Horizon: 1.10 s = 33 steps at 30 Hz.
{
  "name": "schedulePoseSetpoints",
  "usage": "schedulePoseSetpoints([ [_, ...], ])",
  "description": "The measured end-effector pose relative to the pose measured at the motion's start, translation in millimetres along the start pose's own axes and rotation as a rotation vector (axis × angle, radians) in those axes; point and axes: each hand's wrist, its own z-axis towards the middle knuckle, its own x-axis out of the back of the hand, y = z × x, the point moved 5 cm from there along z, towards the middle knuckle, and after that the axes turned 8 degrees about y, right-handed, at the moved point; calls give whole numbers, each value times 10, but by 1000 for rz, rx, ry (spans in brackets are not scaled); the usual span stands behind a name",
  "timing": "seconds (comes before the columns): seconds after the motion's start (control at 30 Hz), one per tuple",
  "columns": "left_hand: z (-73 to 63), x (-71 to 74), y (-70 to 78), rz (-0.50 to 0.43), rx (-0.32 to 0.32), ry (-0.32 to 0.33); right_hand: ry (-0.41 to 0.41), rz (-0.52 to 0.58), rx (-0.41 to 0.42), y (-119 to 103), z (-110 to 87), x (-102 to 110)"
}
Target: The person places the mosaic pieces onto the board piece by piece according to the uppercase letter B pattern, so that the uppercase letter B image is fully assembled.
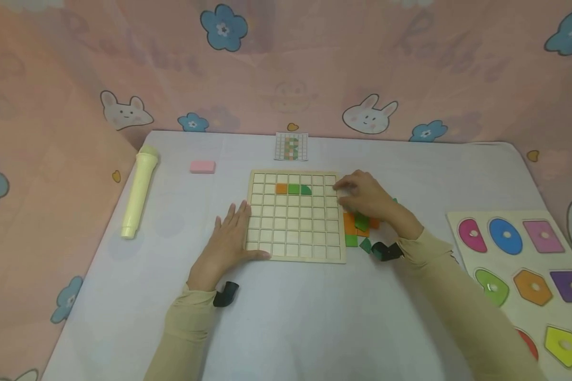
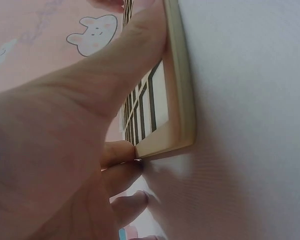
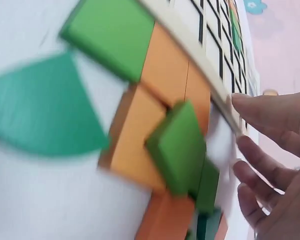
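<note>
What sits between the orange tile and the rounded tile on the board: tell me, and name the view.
One green square tile sits between the orange tile and the rounded tile on the board; the head view shows it.

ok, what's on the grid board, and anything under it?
On the grid board: an orange square, a green square and a darker green quarter-round, side by side in one row. The left hand covers its near-left corner. Anything underneath is hidden; can't tell.

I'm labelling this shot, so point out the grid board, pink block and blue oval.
Grid board (image 1: 293,225), head view: bare cell.
Pink block (image 1: 202,167), head view: top face.
Blue oval (image 1: 507,235), head view: its knob.
</note>
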Motion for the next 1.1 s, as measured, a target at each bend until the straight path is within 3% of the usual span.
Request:
schedulePoseSetpoints([
  [0.23,-7,-8,5,-1,-2,2,-52,-76,-42,232,-184,203],
  [0.47,-14,-11,8,0,4,-6,-117,-64,-72,440,-286,302],
  [0.7,-11,-9,8,-4,-9,2,-79,-33,-62,498,-325,313],
  [1.1,-5,-1,7,-4,-1,-3,-3,-40,-13,398,-269,198],
])
